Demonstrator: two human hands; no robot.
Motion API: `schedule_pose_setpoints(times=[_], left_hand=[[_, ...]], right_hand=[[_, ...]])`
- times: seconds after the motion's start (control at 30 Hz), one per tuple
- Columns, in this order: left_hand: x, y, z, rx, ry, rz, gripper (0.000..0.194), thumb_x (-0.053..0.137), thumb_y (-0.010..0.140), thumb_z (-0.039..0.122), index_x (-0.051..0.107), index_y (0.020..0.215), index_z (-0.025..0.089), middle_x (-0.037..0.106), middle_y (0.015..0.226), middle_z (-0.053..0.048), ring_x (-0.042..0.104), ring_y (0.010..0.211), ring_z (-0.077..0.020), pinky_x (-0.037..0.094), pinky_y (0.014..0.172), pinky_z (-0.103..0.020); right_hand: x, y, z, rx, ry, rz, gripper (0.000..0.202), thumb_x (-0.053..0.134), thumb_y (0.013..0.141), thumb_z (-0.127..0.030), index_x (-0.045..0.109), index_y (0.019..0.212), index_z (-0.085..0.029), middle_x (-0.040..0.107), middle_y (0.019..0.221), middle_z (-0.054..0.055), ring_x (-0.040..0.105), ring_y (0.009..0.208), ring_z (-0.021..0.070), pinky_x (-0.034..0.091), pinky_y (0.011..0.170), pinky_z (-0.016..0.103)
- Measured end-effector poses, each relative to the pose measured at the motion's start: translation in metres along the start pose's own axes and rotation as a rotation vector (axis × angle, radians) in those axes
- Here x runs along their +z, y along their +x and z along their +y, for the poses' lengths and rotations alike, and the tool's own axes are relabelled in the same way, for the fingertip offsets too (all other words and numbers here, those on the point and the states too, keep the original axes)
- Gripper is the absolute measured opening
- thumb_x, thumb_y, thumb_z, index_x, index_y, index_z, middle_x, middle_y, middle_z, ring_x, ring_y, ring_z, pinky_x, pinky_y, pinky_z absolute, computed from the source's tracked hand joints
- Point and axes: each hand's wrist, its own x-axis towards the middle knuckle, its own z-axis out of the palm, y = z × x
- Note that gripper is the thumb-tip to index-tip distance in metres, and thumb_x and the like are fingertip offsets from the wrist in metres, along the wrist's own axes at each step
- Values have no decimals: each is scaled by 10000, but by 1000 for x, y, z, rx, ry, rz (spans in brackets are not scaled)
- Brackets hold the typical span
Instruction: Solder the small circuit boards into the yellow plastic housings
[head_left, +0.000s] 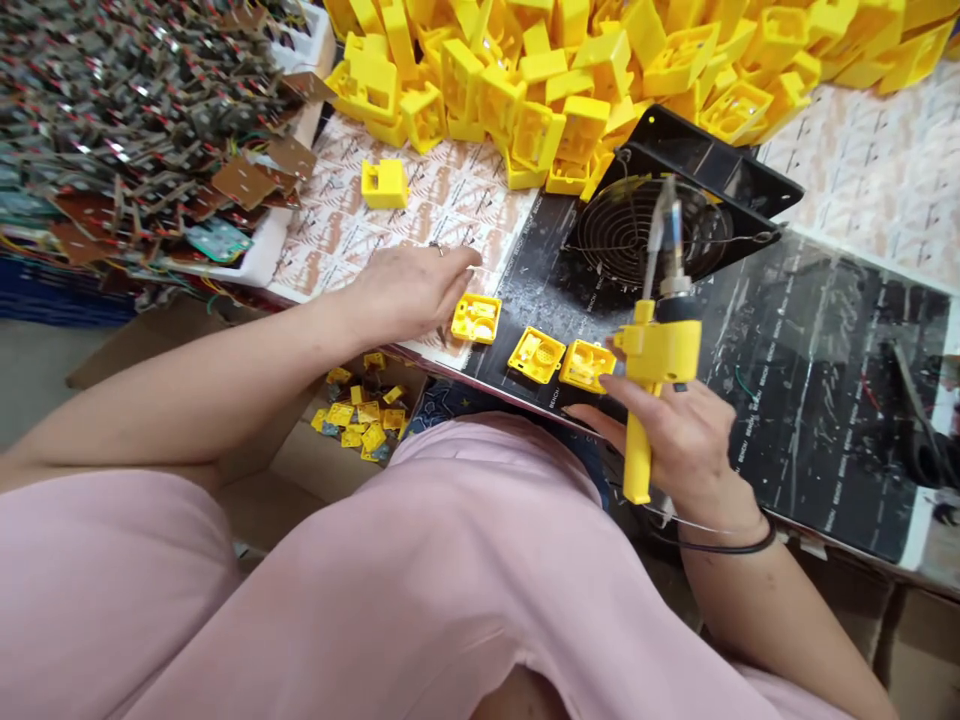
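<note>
My right hand point(679, 430) is wrapped round a yellow gun-style soldering iron point(656, 350), held upright with its metal tip pointing away. Its outstretched index fingertip meets the right edge of a small open yellow plastic housing point(589, 366). Close beside that lies a second such housing point(536, 355), inner side up. A third housing point(477, 318) sits further left, at the border of the black mat. At its left edge is my left hand point(412, 290), index finger stretched out and the other fingers bent down; whether they touch it is hard to tell.
A black fan point(652, 225) with a wire guard stands behind the housings. Yellow housings point(570, 90) are heaped at the back. One yellow housing point(385, 183) lies apart. Wired circuit boards point(150, 130) fill a white tray at left. Below the edge, a cardboard box point(289, 465) contains yellow parts.
</note>
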Motion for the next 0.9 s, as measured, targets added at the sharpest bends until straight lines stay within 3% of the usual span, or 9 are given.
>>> schedule_pose_setpoints(times=[0.07,0.17,0.23,0.3,0.43,0.6,0.7,0.8,0.9], left_hand=[[-4,-2,-1,51,123,36,529,322,995,324,619,1394,144,719,1190,-186,707,1025,-342,561,816,-460],[-10,-5,-3,436,71,8,572,453,930,184,540,1492,240,536,1540,-127,592,1329,-308,530,999,-417],[-11,-9,-5,650,65,-69,624,506,906,128,520,1509,286,453,1621,-82,480,1456,-287,487,1088,-401],[-10,-14,-5,682,113,-109,629,512,897,77,536,1497,264,480,1601,-97,523,1416,-278,499,1069,-386],[0,-26,3,549,171,-39,491,541,946,139,573,1435,168,665,1371,-143,684,1087,-247,545,860,-340],[10,-31,7,337,94,191,623,525,968,613,567,1422,188,698,1248,-124,669,1006,-255,501,710,-362],[1,-27,-33,-6,238,351,596,499,959,577,583,1397,181,617,1375,-157,567,1206,-337,469,886,-462],[-12,-29,-86,-373,397,283,631,539,935,541,523,1448,174,548,1447,-142,466,1251,-350,423,931,-502],[-21,-37,-119,-476,462,154,558,270,1054,516,504,1445,195,610,1307,-55,412,1187,-250,407,919,-449]], right_hand=[[0,3,5,16,54,-65,390,771,913,-385,578,1215,-232,713,908,35,680,828,205,508,739,327],[5,7,10,1,203,-166,357,695,949,-287,541,1265,-224,727,1045,74,692,996,261,534,895,426],[8,7,9,-25,236,-179,263,625,973,-217,559,1226,-192,718,996,72,689,885,223,534,803,368],[8,6,7,-49,170,-133,173,602,990,-209,602,1157,-162,693,901,62,637,716,181,485,670,313],[9,2,6,-73,-15,-27,172,671,979,-288,680,1080,-149,480,619,-39,475,505,128,381,542,274],[19,3,6,-79,-21,29,275,736,930,-263,671,1171,-147,535,602,-42,501,478,128,385,544,283],[21,-1,9,-37,-10,64,560,843,848,-338,623,1340,-189,619,636,-42,503,459,122,409,539,277],[20,-3,13,-29,-1,129,695,892,792,-323,597,1413,-218,674,657,-35,499,426,113,385,479,270],[20,0,14,-49,62,162,659,886,779,-208,620,1382,-193,729,729,4,569,453,123,404,463,253]])
